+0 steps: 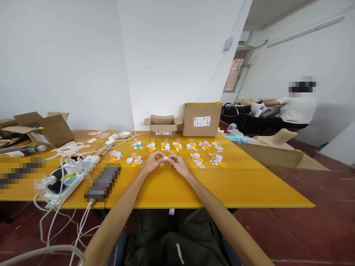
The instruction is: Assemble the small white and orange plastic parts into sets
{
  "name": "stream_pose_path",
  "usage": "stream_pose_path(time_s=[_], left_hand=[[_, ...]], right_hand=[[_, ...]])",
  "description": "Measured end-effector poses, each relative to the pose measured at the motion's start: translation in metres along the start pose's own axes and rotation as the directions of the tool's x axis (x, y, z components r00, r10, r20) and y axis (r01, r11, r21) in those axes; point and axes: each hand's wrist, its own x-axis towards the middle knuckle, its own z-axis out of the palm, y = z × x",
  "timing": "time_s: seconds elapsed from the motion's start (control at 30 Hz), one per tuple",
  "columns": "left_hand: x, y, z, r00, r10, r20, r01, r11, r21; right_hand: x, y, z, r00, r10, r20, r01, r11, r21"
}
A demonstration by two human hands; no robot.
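My left hand (153,162) and my right hand (179,164) meet over the middle of the table. Between their fingertips they pinch a small white disc (165,157) with dark dots or holes; its exact kind is too small to make out. Behind and beside my hands lie several small groups of parts. They include white discs (129,160), orange rings (222,164), a teal ring (138,146) and clear plastic cups (195,156). Part of a clear cup (172,152) shows just beyond my fingers.
On the yellow table (222,188), a power strip (70,183) with tangled cables and a dark phone (103,181) lie left. Cardboard boxes (162,129) stand at the back, one larger and taped (202,129). A person (298,107) sits far right beyond a floor carton (266,157).
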Motion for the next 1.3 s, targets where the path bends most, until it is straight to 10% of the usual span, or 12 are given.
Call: stream_pose_path(time_s=[1.3], left_hand=[[-0.001,0.001,0.000,0.997,-0.010,0.078,0.013,0.999,-0.035]], right_hand=[[0.003,0.003,0.002,0.992,0.001,0.128,0.002,1.000,-0.025]])
